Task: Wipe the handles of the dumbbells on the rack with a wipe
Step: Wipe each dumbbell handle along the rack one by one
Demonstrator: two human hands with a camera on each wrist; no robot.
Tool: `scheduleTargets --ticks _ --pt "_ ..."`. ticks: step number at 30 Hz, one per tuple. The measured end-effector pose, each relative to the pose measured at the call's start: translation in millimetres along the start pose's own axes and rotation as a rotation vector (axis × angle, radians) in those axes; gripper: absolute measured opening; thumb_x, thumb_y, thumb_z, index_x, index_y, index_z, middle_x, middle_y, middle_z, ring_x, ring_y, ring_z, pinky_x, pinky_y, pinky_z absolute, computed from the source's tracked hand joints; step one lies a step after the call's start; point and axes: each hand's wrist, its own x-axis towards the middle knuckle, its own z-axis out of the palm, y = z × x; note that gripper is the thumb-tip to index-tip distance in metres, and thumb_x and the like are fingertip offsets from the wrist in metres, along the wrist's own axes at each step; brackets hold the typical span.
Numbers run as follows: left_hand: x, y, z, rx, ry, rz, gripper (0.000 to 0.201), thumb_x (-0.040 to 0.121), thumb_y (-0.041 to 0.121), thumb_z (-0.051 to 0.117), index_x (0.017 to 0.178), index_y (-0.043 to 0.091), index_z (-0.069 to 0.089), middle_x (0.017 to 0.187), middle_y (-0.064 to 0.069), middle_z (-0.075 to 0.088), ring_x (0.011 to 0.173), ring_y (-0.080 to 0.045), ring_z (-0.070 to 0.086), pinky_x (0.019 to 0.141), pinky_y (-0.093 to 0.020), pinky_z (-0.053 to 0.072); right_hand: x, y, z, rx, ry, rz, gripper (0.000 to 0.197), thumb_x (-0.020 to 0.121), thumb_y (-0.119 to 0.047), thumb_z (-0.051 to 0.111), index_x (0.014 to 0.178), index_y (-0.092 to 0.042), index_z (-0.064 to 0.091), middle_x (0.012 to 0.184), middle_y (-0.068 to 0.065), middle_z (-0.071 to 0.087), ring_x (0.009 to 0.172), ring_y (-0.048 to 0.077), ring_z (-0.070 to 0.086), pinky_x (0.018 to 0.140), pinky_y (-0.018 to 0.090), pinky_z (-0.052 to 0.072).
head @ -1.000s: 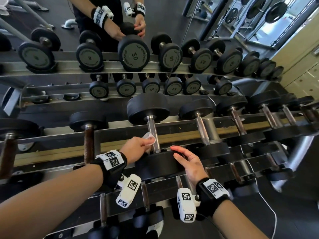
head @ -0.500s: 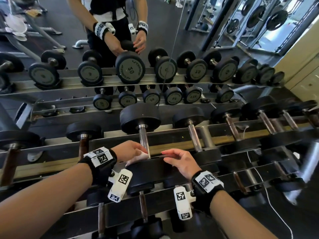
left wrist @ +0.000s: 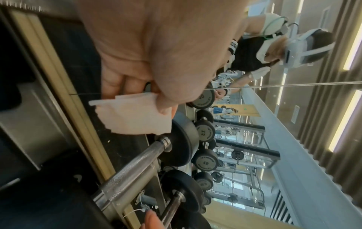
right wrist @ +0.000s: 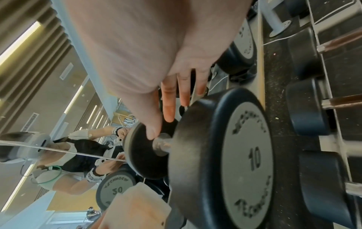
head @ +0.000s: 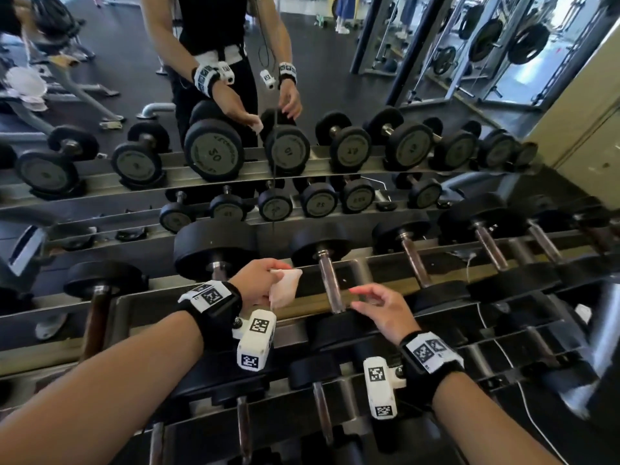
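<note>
A folded white wipe [head: 283,286] is pinched between thumb and curled fingers of the left hand [head: 256,280], held in the air just left of a dumbbell handle [head: 330,286] and apart from it. That knurled handle is laid on the rack [head: 385,290] with its long axis running from the viewer toward the mirror. To its right, the right hand [head: 382,308] is held with fingers loosely spread and nothing gripped, near the handle's near end.

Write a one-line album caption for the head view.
Left hand holds a white wipe beside a dumbbell handle while the right hand reaches toward it.
</note>
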Motion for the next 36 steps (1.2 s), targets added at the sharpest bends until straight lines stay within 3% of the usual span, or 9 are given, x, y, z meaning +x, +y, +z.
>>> scheduleTargets --ticks 4,7,11,16,20,25,28,31,36 --pt "19.0 -3.5 32.5 -0.109 0.073 -0.005 0.027 0.102 0.001 0.037 0.105 0.012 0.062 0.094 -0.021 0.054 0.078 -0.028 0.053 0.066 -0.040 0.046 -8.4 25.3 -7.4 0.049 -0.054 0.074 0.021 0.078 -0.018 0.083 0.094 -0.028 0.075 0.095 -0.010 0.076 0.096 0.008 0.069 0.083 0.013 0.047" --pt "33.3 -11.1 48.1 -0.111 0.129 -0.022 0.027 0.102 0.001 0.039 0.108 0.012 0.063 0.092 -0.017 0.058 0.072 -0.023 0.053 0.056 -0.029 0.043 -11.7 30.3 -6.8 0.104 -0.039 0.115 0.017 0.080 -0.017 0.081 0.095 -0.023 0.075 0.094 -0.002 0.077 0.095 0.014 0.071 0.086 0.025 0.053" --pt "54.8 -19.6 60.5 -0.220 0.216 -0.047 0.026 0.101 0.004 0.044 0.118 0.007 0.063 0.088 -0.011 0.063 0.074 -0.019 0.056 0.058 -0.025 0.047 -15.1 27.9 -6.4 0.117 -0.036 0.105 0.017 0.082 -0.017 0.079 0.098 -0.018 0.074 0.092 -0.003 0.076 0.090 0.006 0.070 0.081 0.019 0.053" --pt "82.9 -13.1 70.1 -0.276 0.231 0.021 0.028 0.101 0.001 0.041 0.121 -0.002 0.061 0.101 -0.019 0.064 0.084 -0.027 0.060 0.081 -0.039 0.051 -16.0 26.0 -7.2 0.110 -0.022 0.113 0.019 0.083 -0.016 0.078 0.102 -0.015 0.074 0.101 0.002 0.075 0.098 0.015 0.069 0.089 0.027 0.054" --pt "100.5 -16.3 77.5 -0.211 0.190 0.023 0.024 0.099 0.008 0.050 0.115 0.007 0.068 0.114 -0.022 0.069 0.105 -0.034 0.065 0.098 -0.049 0.050 -16.9 26.5 -7.4 0.100 -0.017 0.097 0.019 0.083 -0.014 0.078 0.101 -0.017 0.075 0.101 -0.004 0.074 0.100 0.008 0.068 0.091 0.023 0.051" --pt "97.1 -29.2 84.6 -0.118 0.167 0.034 0.028 0.095 0.020 0.062 0.121 0.018 0.069 0.117 -0.014 0.070 0.114 -0.033 0.062 0.101 -0.046 0.048 -17.0 27.5 -5.3 0.125 0.005 0.113 0.019 0.083 -0.010 0.077 0.101 -0.015 0.074 0.101 -0.003 0.074 0.096 0.005 0.068 0.083 0.015 0.050" --pt "79.8 -36.0 88.4 0.046 0.171 0.090 0.028 0.093 0.025 0.064 0.120 0.026 0.070 0.116 -0.003 0.072 0.110 -0.018 0.064 0.097 -0.027 0.048 -18.7 26.9 -1.8 0.208 0.015 0.134 0.020 0.083 -0.005 0.075 0.102 -0.011 0.073 0.100 0.000 0.075 0.090 0.004 0.070 0.077 0.015 0.052" --pt "73.0 -43.8 95.0 0.064 0.134 0.151 0.028 0.094 0.017 0.063 0.121 0.019 0.070 0.116 0.000 0.071 0.104 -0.004 0.060 0.080 -0.007 0.039 -19.8 27.8 -0.4 0.215 0.032 0.124 0.020 0.083 -0.006 0.076 0.102 -0.012 0.073 0.103 0.002 0.074 0.095 0.007 0.069 0.082 0.018 0.052" --pt "85.0 -30.0 90.8 -0.014 0.216 0.114 0.027 0.095 0.026 0.061 0.120 0.027 0.069 0.117 0.000 0.071 0.105 -0.011 0.061 0.089 -0.020 0.043 -22.2 30.7 2.1 0.234 0.064 0.123 0.020 0.083 -0.008 0.076 0.102 -0.014 0.074 0.105 0.002 0.074 0.100 0.016 0.069 0.088 0.026 0.054"
